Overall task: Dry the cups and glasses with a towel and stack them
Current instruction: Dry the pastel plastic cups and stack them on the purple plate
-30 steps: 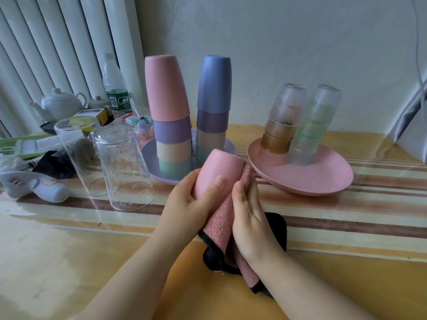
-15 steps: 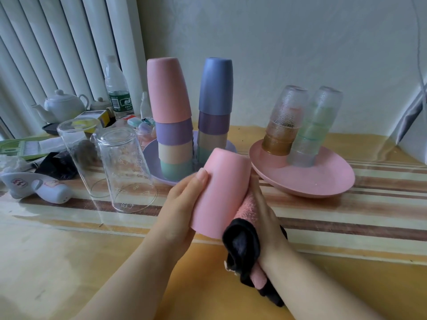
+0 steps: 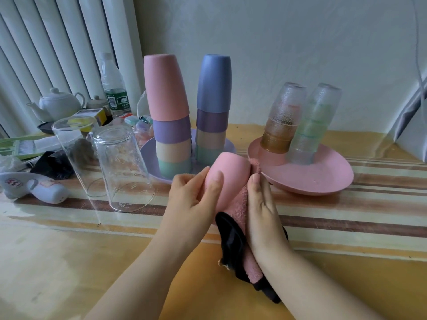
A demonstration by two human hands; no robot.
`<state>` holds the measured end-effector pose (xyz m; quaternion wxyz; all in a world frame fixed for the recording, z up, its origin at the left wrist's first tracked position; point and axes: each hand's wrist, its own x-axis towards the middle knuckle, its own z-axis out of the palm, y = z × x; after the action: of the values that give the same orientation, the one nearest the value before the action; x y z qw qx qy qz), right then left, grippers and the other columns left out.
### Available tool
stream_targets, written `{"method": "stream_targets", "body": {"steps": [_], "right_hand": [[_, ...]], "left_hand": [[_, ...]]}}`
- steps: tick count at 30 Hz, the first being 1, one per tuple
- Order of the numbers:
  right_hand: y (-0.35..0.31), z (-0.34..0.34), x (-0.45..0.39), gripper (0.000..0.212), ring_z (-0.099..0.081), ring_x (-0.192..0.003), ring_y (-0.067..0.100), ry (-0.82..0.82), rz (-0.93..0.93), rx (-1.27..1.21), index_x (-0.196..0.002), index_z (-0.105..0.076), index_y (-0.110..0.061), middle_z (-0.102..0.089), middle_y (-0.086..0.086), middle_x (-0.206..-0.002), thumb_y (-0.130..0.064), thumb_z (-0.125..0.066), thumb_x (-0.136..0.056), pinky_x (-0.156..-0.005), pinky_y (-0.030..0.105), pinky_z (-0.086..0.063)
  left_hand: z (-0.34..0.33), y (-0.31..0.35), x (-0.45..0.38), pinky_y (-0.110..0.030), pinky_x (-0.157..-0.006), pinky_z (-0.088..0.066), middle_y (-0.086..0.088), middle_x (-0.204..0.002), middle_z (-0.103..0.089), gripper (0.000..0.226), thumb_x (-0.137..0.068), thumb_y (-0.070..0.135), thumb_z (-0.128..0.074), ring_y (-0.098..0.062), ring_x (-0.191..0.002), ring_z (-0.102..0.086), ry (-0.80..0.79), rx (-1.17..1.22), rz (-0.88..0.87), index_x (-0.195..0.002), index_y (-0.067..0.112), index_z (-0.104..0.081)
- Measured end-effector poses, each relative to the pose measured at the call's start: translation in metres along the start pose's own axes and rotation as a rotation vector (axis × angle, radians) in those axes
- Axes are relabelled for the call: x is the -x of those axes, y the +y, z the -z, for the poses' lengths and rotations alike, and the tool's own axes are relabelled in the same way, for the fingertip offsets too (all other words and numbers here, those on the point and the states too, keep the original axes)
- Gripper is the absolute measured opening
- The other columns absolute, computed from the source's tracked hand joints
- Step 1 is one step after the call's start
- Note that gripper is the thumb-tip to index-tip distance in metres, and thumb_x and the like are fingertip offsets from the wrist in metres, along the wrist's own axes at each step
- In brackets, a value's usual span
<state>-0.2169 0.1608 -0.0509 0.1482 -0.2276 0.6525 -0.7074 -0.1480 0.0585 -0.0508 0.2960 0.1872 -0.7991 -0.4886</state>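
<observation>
My left hand [image 3: 193, 199] grips a pink plastic cup [image 3: 228, 174], held upside down and tilted above the table. My right hand [image 3: 263, 211] presses a pink and black towel [image 3: 238, 241] against the cup's right side. Behind them, two stacks of upside-down plastic cups, one topped pink [image 3: 165, 88] and one topped blue [image 3: 213, 84], stand on a purple plate [image 3: 147, 153]. Two stacks of textured glasses, amber [image 3: 280, 125] and greenish [image 3: 316, 121], stand on a pink plate [image 3: 323, 179]. Two clear glasses [image 3: 120, 167] stand upside down at the left.
At the far left lie a white handheld device [image 3: 32, 185], a black cloth [image 3: 53, 165], a white teapot [image 3: 57, 105], a water bottle [image 3: 113, 88] and small boxes. A radiator [image 3: 57, 42] lines the back left wall. The table [image 3: 69, 262] has a striped cover.
The right hand slid up the cup's right side with the towel, so the towel covers more of the cup. The left hand turned the cup slightly in its grip.
</observation>
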Motion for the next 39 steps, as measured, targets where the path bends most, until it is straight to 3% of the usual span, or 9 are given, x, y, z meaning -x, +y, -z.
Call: {"method": "stream_targets", "body": {"steps": [5,8,14,19,22,26,29,32,39], "right_hand": [[0.001,-0.008,0.004,0.033,-0.027,-0.111,-0.037,-0.089,0.115,0.029,-0.122,-0.025,-0.057,-0.029,-0.046,-0.124,-0.051,-0.027,-0.089,-0.090,-0.009,-0.024],[0.005,-0.013,0.008,0.031,-0.024,-0.121,-0.031,-0.116,0.174,0.062,-0.123,-0.024,-0.058,-0.025,-0.049,-0.127,-0.050,-0.028,-0.093,-0.096,-0.005,-0.023],[0.004,-0.006,0.003,0.037,-0.035,-0.113,-0.031,-0.139,0.109,-0.003,-0.121,-0.036,-0.058,-0.041,-0.050,-0.117,-0.063,-0.029,-0.086,-0.094,-0.002,-0.030],[0.007,-0.002,-0.002,0.047,-0.058,-0.115,0.003,-0.222,-0.151,-0.185,-0.118,-0.063,-0.039,-0.066,-0.014,-0.119,-0.067,-0.042,-0.086,-0.105,0.036,-0.041],[0.004,-0.001,-0.001,0.031,-0.064,-0.101,-0.003,-0.217,-0.196,-0.143,-0.096,-0.071,-0.044,-0.072,-0.018,-0.101,-0.056,-0.043,-0.091,-0.100,0.031,-0.044],[0.003,-0.001,-0.004,0.039,-0.056,-0.115,0.001,-0.100,-0.165,-0.112,-0.119,-0.061,-0.034,-0.064,-0.015,-0.121,-0.051,-0.036,-0.096,-0.106,0.027,-0.040],[0.000,0.000,-0.005,0.021,-0.045,-0.094,-0.030,-0.062,-0.027,-0.015,-0.103,-0.050,-0.050,-0.047,-0.042,-0.104,-0.041,-0.031,-0.099,-0.080,-0.009,-0.031],[-0.006,0.002,-0.001,0.021,-0.035,-0.069,-0.043,-0.065,0.015,0.033,-0.090,-0.038,-0.053,-0.035,-0.045,-0.090,-0.035,-0.031,-0.100,-0.061,-0.013,-0.024],[0.008,-0.008,0.005,0.053,-0.040,-0.119,-0.022,-0.161,0.151,0.057,-0.136,-0.035,-0.046,-0.044,-0.034,-0.132,-0.053,-0.035,-0.084,-0.097,0.003,-0.034]], "left_hand": [[0.004,-0.004,-0.001,-0.021,-0.088,-0.050,0.013,-0.119,-0.061,0.064,-0.067,0.071,-0.055,0.004,-0.105,-0.060,-0.123,0.299,0.181,-0.122,0.036,-0.055],[0.004,-0.004,-0.002,-0.017,-0.070,-0.052,0.010,-0.108,-0.064,0.062,-0.061,0.066,-0.064,0.009,-0.086,-0.064,-0.037,0.352,0.197,-0.112,0.034,-0.052],[0.010,-0.004,-0.003,-0.041,-0.078,-0.049,-0.005,-0.096,-0.069,0.046,-0.066,0.061,-0.064,-0.015,-0.085,-0.064,-0.070,0.528,0.192,-0.096,0.026,-0.065],[0.011,-0.003,-0.001,-0.039,-0.085,-0.055,-0.007,-0.104,-0.073,0.035,-0.070,0.058,-0.064,-0.020,-0.094,-0.068,-0.192,0.706,0.238,-0.090,0.032,-0.076],[0.011,-0.002,-0.001,-0.031,-0.077,-0.058,-0.003,-0.098,-0.075,0.040,-0.060,0.060,-0.070,-0.016,-0.089,-0.071,-0.188,0.748,0.218,-0.088,0.032,-0.078],[0.007,-0.009,-0.008,-0.033,-0.073,-0.050,-0.005,-0.093,-0.067,0.043,-0.069,0.060,-0.066,-0.016,-0.085,-0.062,0.089,0.525,0.142,-0.094,0.026,-0.066],[0.006,-0.010,-0.010,-0.028,-0.067,-0.047,0.002,-0.078,-0.066,0.030,-0.087,0.051,-0.055,-0.010,-0.074,-0.059,0.199,0.318,0.002,-0.089,0.023,-0.064],[0.003,-0.007,-0.005,-0.014,-0.063,-0.047,0.009,-0.085,-0.069,0.038,-0.091,0.054,-0.050,0.003,-0.077,-0.061,0.137,0.206,-0.065,-0.101,0.021,-0.066],[0.008,-0.010,-0.005,-0.028,-0.078,-0.057,0.011,-0.101,-0.072,0.044,-0.072,0.055,-0.065,-0.007,-0.096,-0.068,-0.109,0.361,0.071,-0.110,0.033,-0.060]]}}
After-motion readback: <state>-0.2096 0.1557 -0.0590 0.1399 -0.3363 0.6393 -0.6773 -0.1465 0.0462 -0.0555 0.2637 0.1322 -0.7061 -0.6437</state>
